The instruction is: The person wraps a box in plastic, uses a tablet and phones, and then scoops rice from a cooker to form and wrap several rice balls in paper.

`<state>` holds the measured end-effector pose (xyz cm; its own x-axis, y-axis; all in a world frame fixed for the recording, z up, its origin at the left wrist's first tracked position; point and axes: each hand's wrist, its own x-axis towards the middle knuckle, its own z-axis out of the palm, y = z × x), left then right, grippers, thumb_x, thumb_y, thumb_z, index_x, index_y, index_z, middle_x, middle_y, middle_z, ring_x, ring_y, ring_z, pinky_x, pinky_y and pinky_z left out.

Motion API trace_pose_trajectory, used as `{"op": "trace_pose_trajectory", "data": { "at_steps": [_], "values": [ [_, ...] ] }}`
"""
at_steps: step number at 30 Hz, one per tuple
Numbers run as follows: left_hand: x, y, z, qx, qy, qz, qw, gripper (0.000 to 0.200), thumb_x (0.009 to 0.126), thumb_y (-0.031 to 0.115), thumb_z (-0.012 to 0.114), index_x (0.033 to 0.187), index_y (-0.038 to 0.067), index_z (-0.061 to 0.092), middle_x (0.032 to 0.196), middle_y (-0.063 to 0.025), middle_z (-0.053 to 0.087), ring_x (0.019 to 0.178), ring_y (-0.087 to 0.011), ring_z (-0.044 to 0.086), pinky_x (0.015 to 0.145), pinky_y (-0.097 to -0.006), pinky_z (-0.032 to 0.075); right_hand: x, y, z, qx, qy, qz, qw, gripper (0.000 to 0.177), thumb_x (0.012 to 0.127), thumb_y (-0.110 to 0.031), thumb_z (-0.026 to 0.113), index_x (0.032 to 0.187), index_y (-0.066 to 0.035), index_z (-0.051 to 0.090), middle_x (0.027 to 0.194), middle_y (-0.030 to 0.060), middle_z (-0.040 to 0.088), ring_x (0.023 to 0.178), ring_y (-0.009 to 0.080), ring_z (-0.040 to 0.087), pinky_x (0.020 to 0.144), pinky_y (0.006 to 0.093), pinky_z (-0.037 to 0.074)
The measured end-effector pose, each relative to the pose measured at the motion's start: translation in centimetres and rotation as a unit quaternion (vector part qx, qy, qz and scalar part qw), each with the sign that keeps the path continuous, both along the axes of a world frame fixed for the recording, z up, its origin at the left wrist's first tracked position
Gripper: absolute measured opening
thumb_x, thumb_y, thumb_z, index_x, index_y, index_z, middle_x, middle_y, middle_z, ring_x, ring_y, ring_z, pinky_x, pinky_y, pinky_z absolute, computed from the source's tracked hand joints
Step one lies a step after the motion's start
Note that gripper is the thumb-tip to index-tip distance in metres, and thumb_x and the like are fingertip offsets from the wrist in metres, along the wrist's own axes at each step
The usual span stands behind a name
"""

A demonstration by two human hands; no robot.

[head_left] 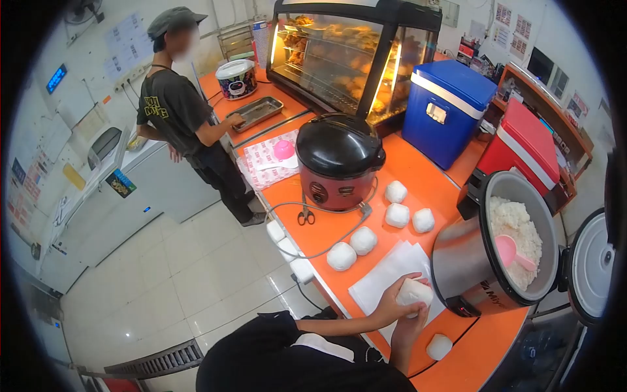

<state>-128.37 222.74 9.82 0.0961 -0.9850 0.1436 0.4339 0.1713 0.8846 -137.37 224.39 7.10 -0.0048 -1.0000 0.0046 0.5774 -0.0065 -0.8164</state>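
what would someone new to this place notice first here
Probably the big open cooker on the right, heaped with white rice and a pink scoop lying in it. Next, the brightly lit display cabinet at the back of the orange table. Then, in the lower middle, the two hands holding a white bundle above white sheets.

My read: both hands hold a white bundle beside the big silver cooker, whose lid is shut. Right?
The lid isn't shut: the head view shows it open, with rice visible in the big silver cooker. Both hands do hold a white bundle beside it.
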Motion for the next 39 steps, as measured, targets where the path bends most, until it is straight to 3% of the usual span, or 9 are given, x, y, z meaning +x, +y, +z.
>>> {"op": "trace_pose_trajectory", "data": {
  "at_steps": [8, 13, 22, 23, 25, 26, 30, 34, 39],
  "values": [
    [-4.1, 2.5, -3.7, 0.078, -0.12, -0.21, 0.967, 0.109, 0.069, 0.037, 0.075, 0.143, 0.014, -0.002, 0.133, -0.0233, 0.035, 0.117, -0.0293, 0.044, 0.099, -0.043, 0.032, -9.9, 6.1, -6.7, 0.124, 0.035, -0.074, 0.989, 0.048, 0.089, -0.024, 0.053, 0.126, 0.0, 0.036, 0.125, 0.0153, 0.043, 0.114, 0.0277, 0.045, 0.092, 0.0406, 0.042],
    [-4.9, 1.6, -8.6, 0.106, -0.433, -0.328, 0.833, 0.102, 0.077, 0.064, 0.05, 0.14, 0.018, -0.016, 0.144, -0.0262, 0.012, 0.133, -0.0437, 0.006, 0.099, -0.0649, 0.011, -13.3, 7.9, -11.5, 0.247, 0.187, -0.225, 0.924, 0.047, 0.086, -0.026, 0.057, 0.116, 0.005, 0.04, 0.11, 0.0202, 0.048, 0.1, 0.032, 0.049, 0.083, 0.042, 0.044],
    [4.9, -1.6, -10.2, -0.008, -0.683, -0.124, 0.72, 0.075, 0.072, 0.028, 0.068, 0.136, 0.016, 0.031, 0.146, -0.0168, 0.012, 0.133, -0.0397, 0.013, 0.1, -0.0609, 0.022, -16.1, 7.3, -14.3, 0.197, 0.444, -0.366, 0.794, 0.045, 0.083, -0.025, 0.06, 0.111, 0.007, 0.044, 0.104, 0.0235, 0.05, 0.094, 0.0349, 0.051, 0.079, 0.0428, 0.045],
    [5.6, -1.8, -10.7, -0.015, -0.701, -0.143, 0.699, 0.072, 0.071, 0.027, 0.068, 0.134, 0.016, 0.035, 0.145, -0.0164, 0.014, 0.132, -0.0394, 0.015, 0.1, -0.0608, 0.023, -17.0, 7.0, -12.6, 0.136, 0.381, -0.345, 0.847, 0.044, 0.083, -0.016, 0.058, 0.122, 0.001, 0.047, 0.123, 0.0183, 0.046, 0.111, 0.0319, 0.047, 0.09, 0.0407, 0.043],
    [7.2, -2.2, -13.2, -0.048, -0.724, -0.174, 0.666, 0.064, 0.07, 0.025, 0.069, 0.128, 0.015, 0.044, 0.142, -0.0178, 0.022, 0.13, -0.0398, 0.022, 0.1, -0.059, 0.024, -17.3, 6.6, -9.5, 0.224, 0.716, -0.319, 0.579, 0.047, 0.08, -0.014, 0.06, 0.121, 0.005, 0.047, 0.129, 0.0231, 0.041, 0.12, 0.0365, 0.037, 0.099, 0.047, 0.03],
    [7.0, -1.6, -13.3, -0.03, -0.717, -0.183, 0.672, 0.063, 0.07, 0.024, 0.069, 0.127, 0.014, 0.044, 0.139, -0.0194, 0.029, 0.128, -0.0408, 0.026, 0.101, -0.0544, 0.025, -19.8, 7.8, -12.7, 0.051, 0.732, -0.435, 0.522, 0.05, 0.082, -0.013, 0.057, 0.125, 0.005, 0.04, 0.13, 0.0226, 0.039, 0.121, 0.0377, 0.034, 0.102, 0.0468, 0.023],
    [7.6, -1.5, -11.7, -0.034, -0.68, -0.195, 0.706, 0.063, 0.066, 0.021, 0.072, 0.124, 0.016, 0.048, 0.138, -0.0187, 0.031, 0.127, -0.0396, 0.029, 0.099, -0.0489, 0.03, -19.1, -1.1, 11.3, -0.044, 0.68, -0.493, 0.541, 0.026, 0.083, -0.001, 0.052, 0.109, 0.003, 0.049, 0.109, 0.0148, 0.052, 0.102, 0.0287, 0.05, 0.089, 0.0351, 0.039],
    [6.7, -3.8, -9.8, -0.005, -0.639, -0.182, 0.747, 0.053, 0.069, 0.016, 0.069, 0.119, 0.012, 0.052, 0.135, -0.0194, 0.036, 0.124, -0.0393, 0.033, 0.1, -0.0476, 0.028, -17.5, -11.0, 23.7, -0.235, 0.761, -0.294, 0.528, 0.02, 0.077, 0.008, 0.052, 0.094, 0.0, 0.06, 0.095, 0.0122, 0.059, 0.093, 0.0267, 0.057, 0.081, 0.0338, 0.043],
    [4.4, -11.5, -1.3, -0.035, -0.466, -0.027, 0.884, 0.034, 0.078, 0.003, 0.056, 0.112, 0.004, 0.054, 0.128, -0.02, 0.043, 0.119, -0.0337, 0.041, 0.1, -0.041, 0.03, -21.0, -26.8, 16.1, -0.159, 0.875, 0.081, 0.45, 0.017, 0.073, -0.001, 0.057, 0.09, -0.003, 0.063, 0.089, 0.0133, 0.057, 0.09, 0.0295, 0.057, 0.076, 0.0384, 0.046]
  ]
}}
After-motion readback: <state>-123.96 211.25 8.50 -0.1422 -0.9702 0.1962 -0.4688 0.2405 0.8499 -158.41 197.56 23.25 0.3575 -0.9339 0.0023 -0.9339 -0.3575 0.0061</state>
